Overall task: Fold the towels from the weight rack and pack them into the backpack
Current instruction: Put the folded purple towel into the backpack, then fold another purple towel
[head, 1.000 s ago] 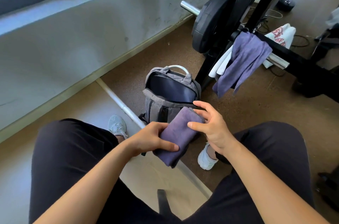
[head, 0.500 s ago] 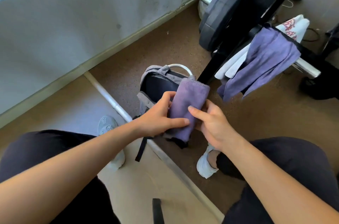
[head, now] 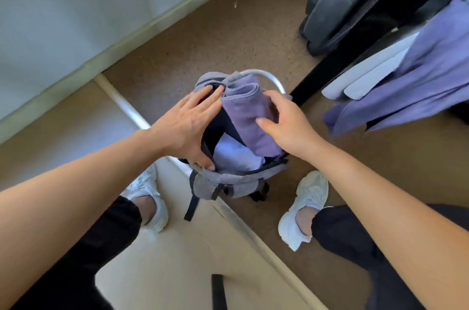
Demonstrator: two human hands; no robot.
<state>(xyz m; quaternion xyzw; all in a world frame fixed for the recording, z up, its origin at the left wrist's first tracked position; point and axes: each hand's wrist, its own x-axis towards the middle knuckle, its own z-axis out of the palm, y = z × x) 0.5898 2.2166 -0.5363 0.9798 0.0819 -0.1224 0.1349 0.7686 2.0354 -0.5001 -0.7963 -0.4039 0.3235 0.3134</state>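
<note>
The folded purple towel (head: 250,116), at frame centre, stands half inside the open mouth of the grey backpack (head: 228,184) on the floor; soft and light, it will likely slump unless held by its folded sides. The right hand (head: 286,124) is clamped on its right side, while the left hand (head: 187,124) lies spread flat, holding the backpack's rim apart. A second ago both hands held the towel above the lap; another purple towel (head: 418,76) hangs on the rack (head: 355,30) at upper right.

left hand (head: 187,123) flat, fingers spread, right hand (head: 286,124) cupped
</note>
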